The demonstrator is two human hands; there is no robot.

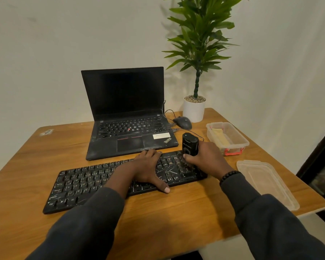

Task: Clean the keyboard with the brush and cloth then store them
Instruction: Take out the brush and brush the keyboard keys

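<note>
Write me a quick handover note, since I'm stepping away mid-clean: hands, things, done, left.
Left hand: flat on the keyboard, steadying it.
Right hand: grip closed on the black brush, working the keyboard's right end.
Cloth: in the open box to the right; its lid lies nearer on the table.
Done: brushing underway, debris still visible.
Left: finish brushing, wipe with cloth, store both, close box.

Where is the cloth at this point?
In the head view, the yellowish cloth lies inside the open clear container at the table's right side, beyond the right hand.
</note>
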